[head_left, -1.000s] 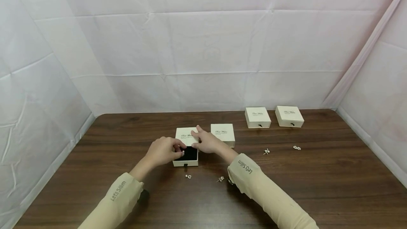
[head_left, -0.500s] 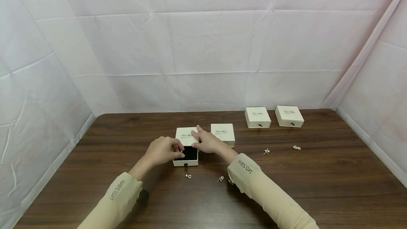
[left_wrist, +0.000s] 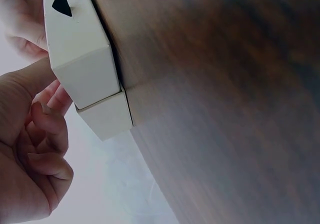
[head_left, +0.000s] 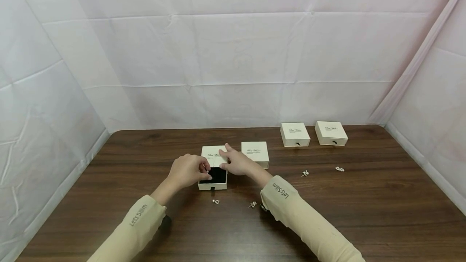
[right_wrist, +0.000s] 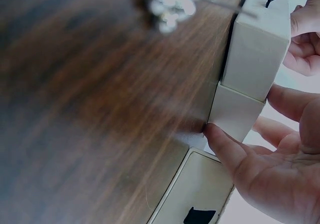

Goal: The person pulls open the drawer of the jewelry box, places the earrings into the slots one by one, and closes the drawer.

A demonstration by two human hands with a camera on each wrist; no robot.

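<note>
The wooden table (head_left: pixel 327 213) carries everything. On it, between the two hands, sits a cream box (head_left: pixel 213 161) with its drawer (head_left: pixel 212 180) pulled out toward the person, showing a black lining. The right hand (head_left: pixel 236 162) rests on the box's sleeve, forefinger laid straight along the top and thumb against the side, fingers mostly straight. The left hand (head_left: pixel 187 171) hovers over the drawer's left edge, fingers curled, pinching a small earring (head_left: pixel 208 172) just above the black lining. A second box (head_left: pixel 255 153) lies just beyond the right hand; two more boxes (head_left: pixel 295 134) stand well off to that side. Loose earrings (head_left: pixel 216 201) lie near the drawer's front.
</note>
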